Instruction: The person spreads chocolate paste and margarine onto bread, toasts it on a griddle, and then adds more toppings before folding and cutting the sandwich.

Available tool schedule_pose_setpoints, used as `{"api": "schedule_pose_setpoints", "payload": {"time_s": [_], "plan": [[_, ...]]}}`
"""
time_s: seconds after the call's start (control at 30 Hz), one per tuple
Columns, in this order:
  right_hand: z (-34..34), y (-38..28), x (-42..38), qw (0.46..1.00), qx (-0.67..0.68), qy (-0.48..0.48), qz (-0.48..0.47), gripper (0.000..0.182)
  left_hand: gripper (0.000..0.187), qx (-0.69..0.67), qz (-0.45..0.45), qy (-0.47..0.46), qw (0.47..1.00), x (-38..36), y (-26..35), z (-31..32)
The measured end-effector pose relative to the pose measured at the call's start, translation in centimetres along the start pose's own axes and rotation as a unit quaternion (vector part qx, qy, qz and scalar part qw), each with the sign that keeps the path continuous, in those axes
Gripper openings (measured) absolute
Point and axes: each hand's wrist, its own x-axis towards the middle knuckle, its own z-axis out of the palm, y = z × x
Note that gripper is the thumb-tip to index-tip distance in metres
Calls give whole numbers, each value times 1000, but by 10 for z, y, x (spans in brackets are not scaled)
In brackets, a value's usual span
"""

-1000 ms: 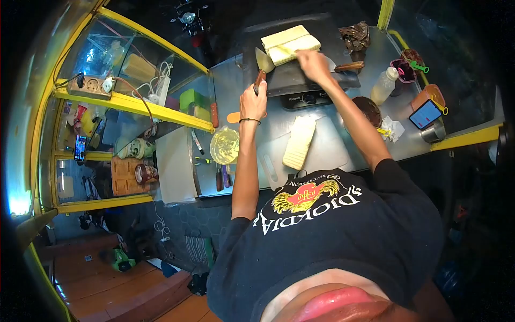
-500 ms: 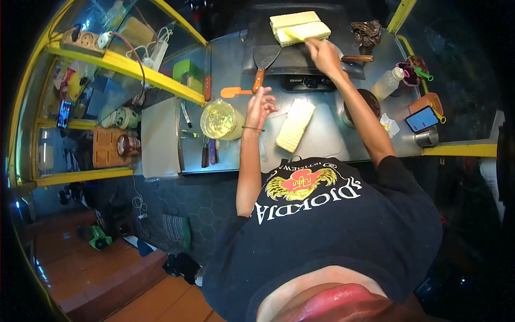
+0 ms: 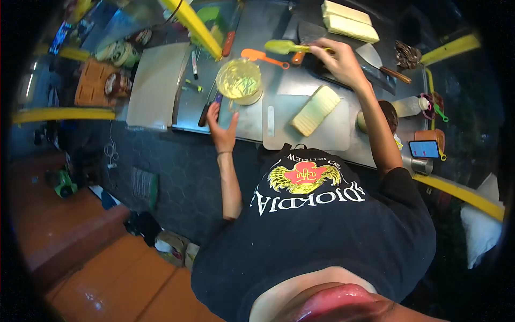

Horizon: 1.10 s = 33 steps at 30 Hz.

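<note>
My right hand (image 3: 340, 63) grips a yellow-green spatula (image 3: 281, 47), its blade pointing left over the metal counter. My left hand (image 3: 221, 131) is open, thumb apart from the fingers, just below a clear jug (image 3: 240, 83) with yellow contents and beside dark- and purple-handled tools (image 3: 204, 115). A block of sliced bread (image 3: 316, 110) lies on a white cutting board (image 3: 279, 139) between the hands. Farther back, more bread (image 3: 350, 22) rests on the dark griddle. An orange spatula (image 3: 264, 57) lies right of the jug.
A wooden-handled scraper (image 3: 383, 63) lies at the griddle's right side. A bottle (image 3: 410, 107), a phone (image 3: 424, 149) and a metal cup (image 3: 422, 166) stand along the right. Cardboard (image 3: 155, 88) covers the left counter. Yellow frame posts (image 3: 198, 27) rise around it.
My right hand has drawn the yellow-green spatula away from the bread on the griddle, toward the jug. My left hand has moved down and left, nearer the jug's handle. The view has shifted.
</note>
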Motion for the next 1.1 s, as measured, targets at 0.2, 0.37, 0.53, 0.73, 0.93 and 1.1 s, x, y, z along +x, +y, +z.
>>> {"api": "schedule_pose_setpoints", "payload": {"time_s": [0.2,0.37,0.53,0.73,0.93,1.1], "plan": [[96,-45,55,961,-147,-228,-45,24,79,-49,-81,-86,992,15,-18,27],[170,-37,75,896,-310,-317,-27,27,98,-40,-98,-156,982,26,-34,40],[192,-44,59,886,-232,-379,132,30,102,12,-47,-214,976,34,-27,27],[203,-57,24,906,21,-199,372,31,100,0,19,-220,975,33,-41,30],[205,-55,2,945,10,-79,316,28,97,-33,53,-189,980,41,-39,29],[190,-64,5,938,-149,-97,299,27,98,-92,19,-209,973,37,-54,31]]}}
